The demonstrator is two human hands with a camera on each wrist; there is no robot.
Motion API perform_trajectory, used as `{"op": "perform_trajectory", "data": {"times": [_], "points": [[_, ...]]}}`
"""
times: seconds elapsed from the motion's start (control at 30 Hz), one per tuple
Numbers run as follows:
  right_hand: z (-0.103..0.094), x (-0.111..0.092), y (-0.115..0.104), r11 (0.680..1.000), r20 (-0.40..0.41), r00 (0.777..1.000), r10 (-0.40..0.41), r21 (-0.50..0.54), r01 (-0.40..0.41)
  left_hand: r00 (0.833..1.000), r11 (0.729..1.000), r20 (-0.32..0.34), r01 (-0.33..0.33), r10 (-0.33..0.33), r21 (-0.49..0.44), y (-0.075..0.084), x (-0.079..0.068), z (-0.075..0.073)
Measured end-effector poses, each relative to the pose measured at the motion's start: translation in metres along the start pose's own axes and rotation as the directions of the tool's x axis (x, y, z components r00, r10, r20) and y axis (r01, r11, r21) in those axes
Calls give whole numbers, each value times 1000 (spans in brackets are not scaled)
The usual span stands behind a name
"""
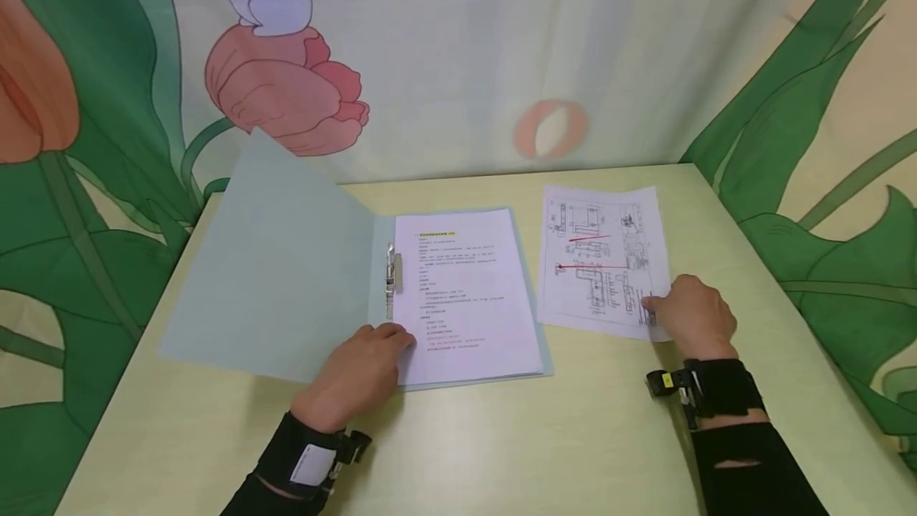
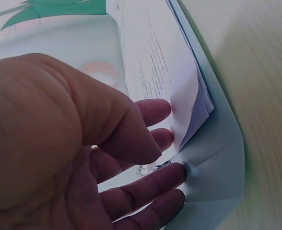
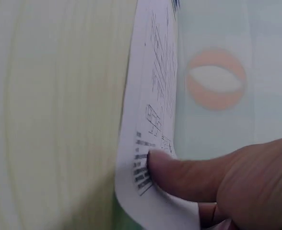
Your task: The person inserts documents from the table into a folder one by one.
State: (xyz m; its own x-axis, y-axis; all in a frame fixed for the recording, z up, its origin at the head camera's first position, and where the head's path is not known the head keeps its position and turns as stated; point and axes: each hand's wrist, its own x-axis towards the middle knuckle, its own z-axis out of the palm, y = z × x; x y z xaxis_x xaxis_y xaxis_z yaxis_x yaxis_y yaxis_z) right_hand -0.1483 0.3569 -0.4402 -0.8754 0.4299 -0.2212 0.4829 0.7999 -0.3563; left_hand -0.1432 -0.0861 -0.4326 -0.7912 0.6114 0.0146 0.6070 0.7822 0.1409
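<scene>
A light blue folder [image 1: 279,277] lies opened on the table, its front cover raised at the left. White printed pages [image 1: 466,293] rest in it beside a metal clip [image 1: 390,277] at the spine. My left hand [image 1: 354,373] touches the lower left corner of the pages and the folder; in the left wrist view its fingers [image 2: 150,184] are loosely extended against them. To the right, my right hand [image 1: 695,317] pinches the lower right corner of a sheet with technical drawings [image 1: 573,293] and red lines. The thumb [image 3: 179,175] presses on top, and the sheet's corner bends in the right wrist view.
The pale wooden table [image 1: 544,444] reaches back to a curtain [image 1: 458,62] with printed flowers and a cartoon animal. Green leaf prints stand along both sides. A black strap with a small camera [image 1: 662,382] is on each wrist.
</scene>
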Motion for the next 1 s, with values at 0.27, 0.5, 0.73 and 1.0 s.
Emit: {"op": "perform_trajectory", "data": {"times": [0.27,0.5,0.73,1.0], "points": [[-2,2,2,1000,16,1000,8,12,-8,1000,1000,-21,-18,19,15,-1,1,0],[-8,4,9,990,56,997,-61,133,53,1000,1000,-13,-20,20,19,-1,0,1],[-20,0,11,960,34,995,-92,267,79,1000,1000,-9,-7,7,22,-1,0,3],[-27,-8,8,943,-43,997,-71,323,81,1000,1000,-22,-18,18,8,-2,-1,3]]}}
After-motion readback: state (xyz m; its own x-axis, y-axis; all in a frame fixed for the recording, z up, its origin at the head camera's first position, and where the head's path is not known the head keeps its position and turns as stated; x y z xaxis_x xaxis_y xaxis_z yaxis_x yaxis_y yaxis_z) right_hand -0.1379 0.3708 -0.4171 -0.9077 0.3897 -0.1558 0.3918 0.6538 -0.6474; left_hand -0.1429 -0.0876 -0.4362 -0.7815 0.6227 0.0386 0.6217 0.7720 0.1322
